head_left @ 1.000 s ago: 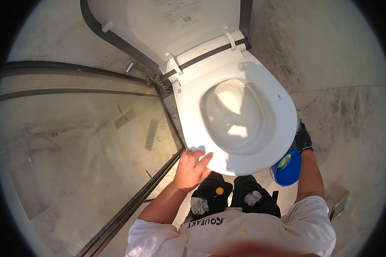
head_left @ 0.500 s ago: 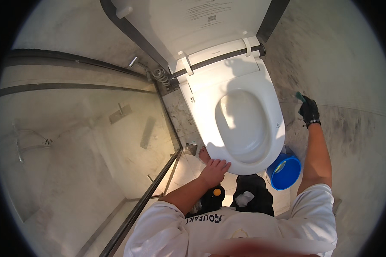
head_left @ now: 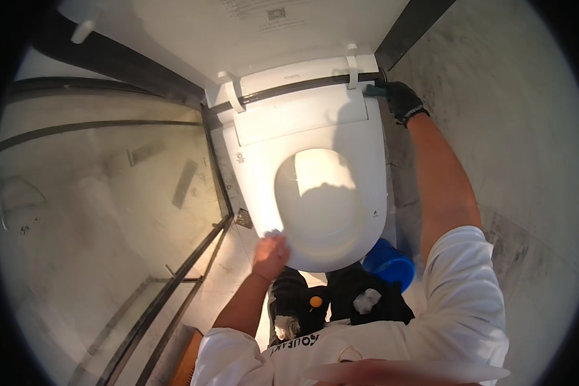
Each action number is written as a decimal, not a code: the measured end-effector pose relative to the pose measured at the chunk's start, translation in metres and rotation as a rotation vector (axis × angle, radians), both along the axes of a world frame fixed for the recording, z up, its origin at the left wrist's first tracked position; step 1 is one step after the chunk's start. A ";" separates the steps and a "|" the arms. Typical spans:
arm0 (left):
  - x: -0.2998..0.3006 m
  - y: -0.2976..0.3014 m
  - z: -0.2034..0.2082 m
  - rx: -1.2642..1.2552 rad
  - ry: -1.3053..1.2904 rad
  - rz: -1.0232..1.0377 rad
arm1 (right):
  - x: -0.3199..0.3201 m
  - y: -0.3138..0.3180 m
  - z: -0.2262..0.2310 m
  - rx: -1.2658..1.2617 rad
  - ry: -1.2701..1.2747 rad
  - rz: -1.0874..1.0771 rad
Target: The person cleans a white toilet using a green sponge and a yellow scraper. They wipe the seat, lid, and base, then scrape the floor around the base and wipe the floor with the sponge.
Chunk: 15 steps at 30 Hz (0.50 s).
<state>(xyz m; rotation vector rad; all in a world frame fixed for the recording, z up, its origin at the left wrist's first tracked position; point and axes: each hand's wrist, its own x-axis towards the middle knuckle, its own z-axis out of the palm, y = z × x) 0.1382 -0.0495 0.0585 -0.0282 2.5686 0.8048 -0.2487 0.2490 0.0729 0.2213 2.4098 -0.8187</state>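
Observation:
A white toilet seat fills the middle, with its white lid raised behind it. My bare left hand rests on the seat's front left edge, its fingers laid over the rim and washed out by sunlight. My right hand, in a black glove, reaches to the back right corner beside the hinge. It grips a dark green scouring pad, which touches the seat's back part near the dark hinge bar.
A blue bucket stands on the floor at the toilet's front right, partly under the seat's edge. On the left is a glass shower screen with a dark frame. A floor drain lies between screen and toilet. Marble-look wall rises at the right.
My right hand has moved up and left with the scouring pad, from beside the seat to its back corner. My left hand remains at the front edge. The view has shifted.

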 end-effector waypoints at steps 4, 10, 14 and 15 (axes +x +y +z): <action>-0.045 -0.020 -0.018 -0.185 0.328 0.437 | -0.003 -0.011 -0.036 -0.134 0.085 0.149; -0.139 -0.032 -0.051 0.011 0.299 1.022 | -0.003 -0.005 -0.048 0.155 0.003 0.467; -0.156 -0.020 -0.053 -0.243 0.190 1.033 | -0.001 0.001 -0.044 0.413 0.136 0.496; -0.157 -0.018 -0.052 -0.245 0.198 1.013 | -0.001 0.005 -0.040 0.443 0.086 0.421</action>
